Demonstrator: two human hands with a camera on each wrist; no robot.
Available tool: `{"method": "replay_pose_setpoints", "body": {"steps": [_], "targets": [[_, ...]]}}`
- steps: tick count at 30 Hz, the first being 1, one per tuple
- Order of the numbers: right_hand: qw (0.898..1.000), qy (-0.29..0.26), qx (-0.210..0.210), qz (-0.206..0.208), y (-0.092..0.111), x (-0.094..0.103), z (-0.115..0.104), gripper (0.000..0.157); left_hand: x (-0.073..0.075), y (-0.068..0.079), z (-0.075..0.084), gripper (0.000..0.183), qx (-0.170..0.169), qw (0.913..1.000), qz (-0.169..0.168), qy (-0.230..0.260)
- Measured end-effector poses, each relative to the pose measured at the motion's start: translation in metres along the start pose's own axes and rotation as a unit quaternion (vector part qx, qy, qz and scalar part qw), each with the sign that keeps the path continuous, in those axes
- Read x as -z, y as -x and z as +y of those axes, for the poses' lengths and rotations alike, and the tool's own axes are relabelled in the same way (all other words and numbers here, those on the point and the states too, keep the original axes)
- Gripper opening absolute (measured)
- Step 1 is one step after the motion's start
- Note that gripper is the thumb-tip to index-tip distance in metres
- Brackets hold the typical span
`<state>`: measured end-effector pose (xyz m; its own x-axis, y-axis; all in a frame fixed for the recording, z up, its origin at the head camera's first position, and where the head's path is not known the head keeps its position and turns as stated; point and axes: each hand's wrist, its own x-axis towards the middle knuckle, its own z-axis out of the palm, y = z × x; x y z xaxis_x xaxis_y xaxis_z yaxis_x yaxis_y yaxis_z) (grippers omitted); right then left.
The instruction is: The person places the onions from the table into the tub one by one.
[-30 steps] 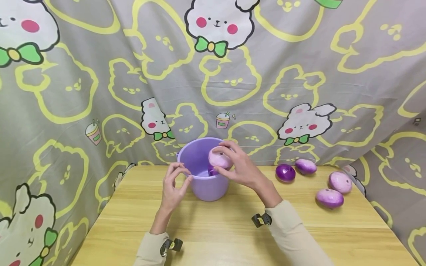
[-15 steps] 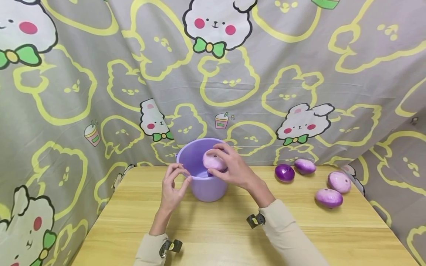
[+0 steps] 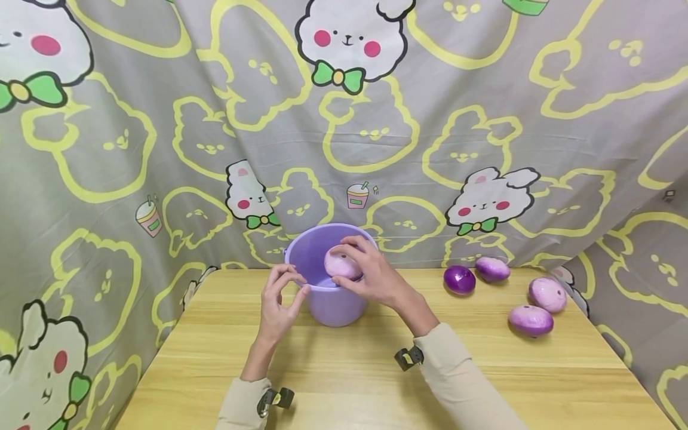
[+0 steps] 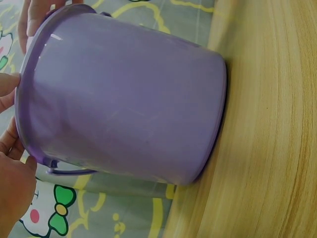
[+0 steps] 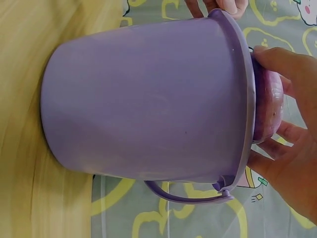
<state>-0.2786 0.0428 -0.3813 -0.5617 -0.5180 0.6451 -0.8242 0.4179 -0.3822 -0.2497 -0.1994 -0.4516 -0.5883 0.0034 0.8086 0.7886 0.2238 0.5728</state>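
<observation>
A light purple bucket (image 3: 337,306) stands upright on the wooden table. My left hand (image 3: 279,301) pinches its rim at the near left, thumb and fingertips on the edge; in the left wrist view the left hand (image 4: 15,178) shows beside the rim. My right hand (image 3: 371,275) grips a pink-and-purple onion (image 3: 338,264) at the bucket's mouth, its lower part inside. The right wrist view shows the onion (image 5: 270,101) above the rim, thumb on one side and fingers on the other. The bucket's handle (image 5: 183,199) hangs down its side.
At the table's right side lie several more onions: a dark purple one (image 3: 459,280), a lighter one (image 3: 493,270) beside it, and a pair (image 3: 531,321) nearer the right edge. A grey cartoon-print curtain (image 3: 376,119) hangs right behind the table (image 3: 344,382).
My right hand has moved left and slightly down with the onion, farther over the bucket's opening. The left hand stays at the rim; the onions on the table have not moved.
</observation>
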Motion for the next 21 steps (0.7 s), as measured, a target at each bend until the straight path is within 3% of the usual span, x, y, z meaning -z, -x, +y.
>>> {"method": "replay_pose_setpoints", "body": {"steps": [9,21], "targets": [[1.0,0.006,-0.01,-0.017,-0.0008,-0.0028,0.0005,0.047,0.0013,0.0005,-0.003,0.021,-0.014,0.9999,0.001,0.004],[1.0,0.01,-0.013,-0.02,-0.0013,-0.007,0.0023,0.044,0.001,-0.0001,-0.0027,0.021,-0.008,0.9999,-0.003,0.008]]}}
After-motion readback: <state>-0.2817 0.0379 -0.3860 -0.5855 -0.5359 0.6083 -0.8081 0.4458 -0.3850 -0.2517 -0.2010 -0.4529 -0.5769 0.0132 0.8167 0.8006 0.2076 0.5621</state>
